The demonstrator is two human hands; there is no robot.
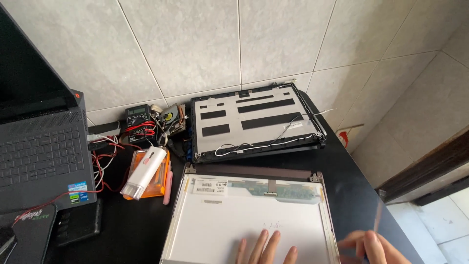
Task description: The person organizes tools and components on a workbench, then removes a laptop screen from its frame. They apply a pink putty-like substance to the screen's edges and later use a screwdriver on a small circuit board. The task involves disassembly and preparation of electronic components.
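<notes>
A bare laptop display panel (244,215) lies back side up on the black table, with metal brackets along its edges. My left hand (266,249) rests flat on its near part, fingers spread. My right hand (371,247) is blurred at the panel's right edge and pinches a thin stick-like tool (377,217) that points upward. Behind the panel a black laptop lid shell (254,122) leans against the tiled wall, with loose thin cables across it.
An open grey laptop (41,151) stands at the left. A multimeter (138,120) with red leads sits by the wall. A white gadget (145,172) lies on an orange case (159,188). The table's edge (361,171) runs diagonally at the right, with floor beyond.
</notes>
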